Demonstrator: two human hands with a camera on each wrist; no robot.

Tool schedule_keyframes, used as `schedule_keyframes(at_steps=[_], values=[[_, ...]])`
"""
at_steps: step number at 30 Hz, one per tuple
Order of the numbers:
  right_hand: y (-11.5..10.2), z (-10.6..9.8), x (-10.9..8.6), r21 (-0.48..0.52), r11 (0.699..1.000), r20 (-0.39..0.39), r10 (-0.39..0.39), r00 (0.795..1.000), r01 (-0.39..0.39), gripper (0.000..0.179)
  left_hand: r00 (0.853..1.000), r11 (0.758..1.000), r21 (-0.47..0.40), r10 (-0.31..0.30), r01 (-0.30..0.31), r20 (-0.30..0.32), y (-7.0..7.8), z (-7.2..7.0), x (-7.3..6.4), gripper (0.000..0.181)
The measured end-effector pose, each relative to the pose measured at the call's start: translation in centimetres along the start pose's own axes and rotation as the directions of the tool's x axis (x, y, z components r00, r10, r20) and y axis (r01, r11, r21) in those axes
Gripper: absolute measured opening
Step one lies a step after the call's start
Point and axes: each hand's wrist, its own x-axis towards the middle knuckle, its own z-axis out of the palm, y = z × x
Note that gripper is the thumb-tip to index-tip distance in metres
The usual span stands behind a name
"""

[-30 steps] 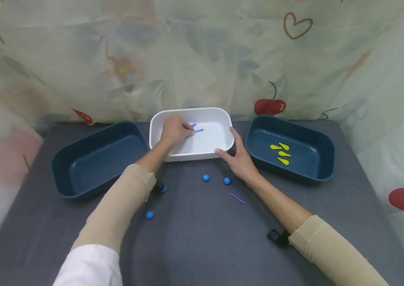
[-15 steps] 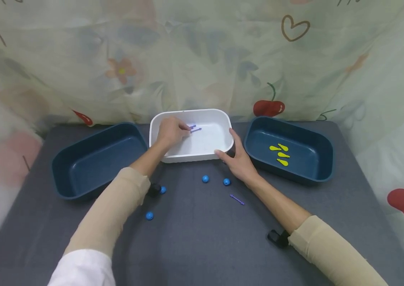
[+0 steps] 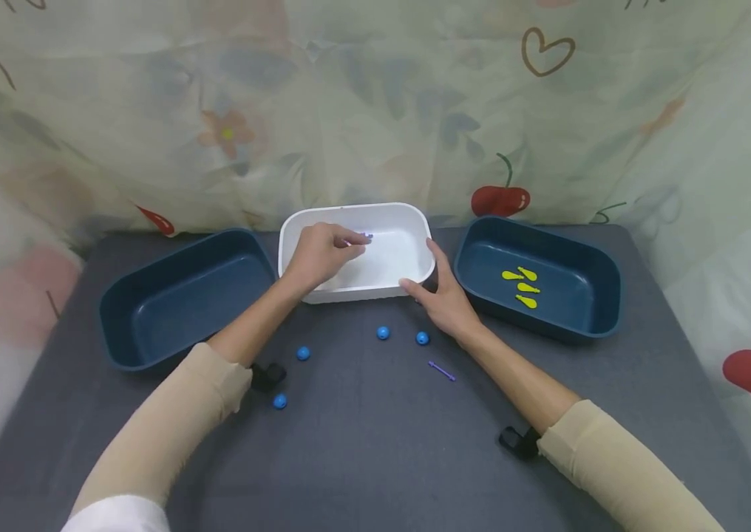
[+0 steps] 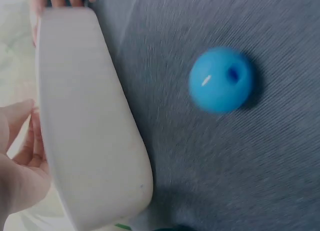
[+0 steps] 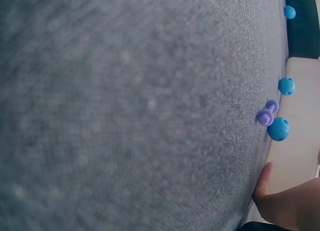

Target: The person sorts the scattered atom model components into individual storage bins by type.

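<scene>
My left hand (image 3: 318,255) is inside the white bin (image 3: 395,282). Its thumb and forefinger come together at a small purple stick (image 3: 369,236), mostly hidden by the fingers. In the left wrist view the fingertips meet behind the bin's rim, and what lies between them is out of sight. Gripping the bin's near right corner is my right hand (image 3: 445,295), thumb on the front wall and fingers along the side. A loose purple stick (image 3: 442,371) with knobbed ends lies on the table by my right forearm; the right wrist view shows it too.
Several blue beads (image 3: 384,333) with holes are scattered on the grey table (image 3: 375,451). A dark blue bin (image 3: 182,292) stands at the left. Another dark blue bin (image 3: 568,277) at the right holds several yellow drop-shaped pieces (image 3: 527,287).
My left forearm has swung left and toward me, uncovering a blue bead. The left fingers have shifted among the purple sticks, covering more of them. My right hand keeps its place on the bin.
</scene>
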Motion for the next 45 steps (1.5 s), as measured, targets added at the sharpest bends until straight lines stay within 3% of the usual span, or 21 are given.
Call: schedule_keyframes(at_steps=[4,12,20,31,36,45], values=[[0.1,-0.1,0.0,-0.012,1.0,-0.003,-0.002,1.0,0.002,0.088,0.993,0.992,-0.042,0.121,-0.121,0.0,1.1,0.2,-1.7,0.015],[0.2,0.0,0.0,-0.017,1.0,-0.016,-0.022,1.0,0.021,0.088,0.962,0.961,-0.117,0.262,-0.251,0.081,2.6,1.0,-4.5,0.018],[0.4,-0.1,0.0,-0.018,0.999,-0.016,-0.036,0.999,0.035,0.088,0.885,0.903,-0.231,0.411,-0.362,0.22,3.4,3.0,-7.1,0.029],[0.3,-0.1,0.0,-0.041,0.998,-0.015,-0.047,0.999,0.046,0.089,0.801,0.879,-0.286,0.469,-0.381,0.373,3.8,6.5,-8.6,0.039],[0.2,0.0,-0.1,-0.043,0.998,-0.022,-0.046,0.999,0.045,0.089,0.806,0.898,-0.235,0.438,-0.372,0.397,3.8,7.9,-8.9,0.034],[0.2,0.0,0.0,-0.044,0.998,-0.024,-0.044,0.999,0.043,0.087,0.863,0.94,-0.111,0.339,-0.321,0.375,4.6,9.6,-9.2,0.022]])
